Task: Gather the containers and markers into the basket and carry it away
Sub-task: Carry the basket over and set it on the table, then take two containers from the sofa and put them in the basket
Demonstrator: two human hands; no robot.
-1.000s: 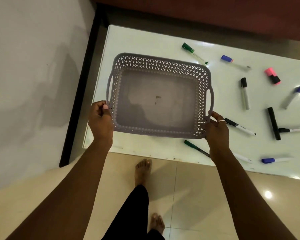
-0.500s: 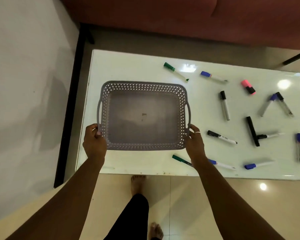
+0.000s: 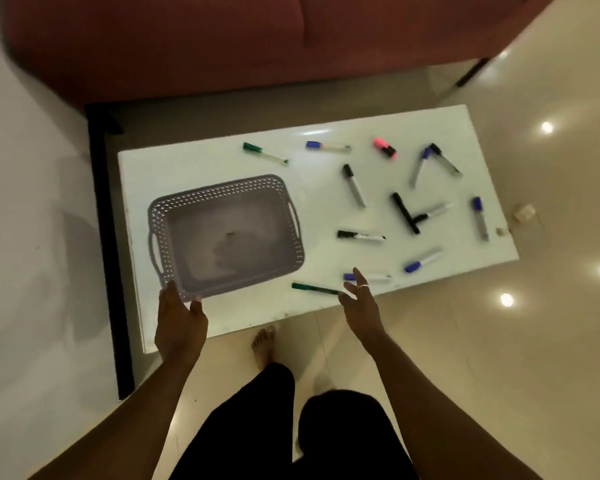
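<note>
The grey perforated basket (image 3: 222,188) stands empty on the left half of the white table (image 3: 187,161). My left hand (image 3: 181,320) rests at the basket's near left corner, fingertips touching the rim, fingers apart. My right hand (image 3: 359,299) hovers open over the table's near edge, just right of a green pen (image 3: 316,289) and over a blue-capped marker (image 3: 371,277). Several more markers lie scattered to the right: a green one (image 3: 264,154), a blue one (image 3: 326,146), a pink highlighter (image 3: 384,147), a black-capped one (image 3: 354,185) and a black stick (image 3: 405,213). No containers are visible.
A red-brown sofa (image 3: 222,46) runs behind the table. A black frame (image 3: 104,237) and a pale wall border the table's left side. Glossy tiled floor lies to the right, with a small object (image 3: 523,213) near the table's end. My bare foot (image 3: 264,344) is under the near edge.
The basket has been set down on the table. Both hands have come off its handles; the right hand moved right toward the near markers, and the view has pulled back.
</note>
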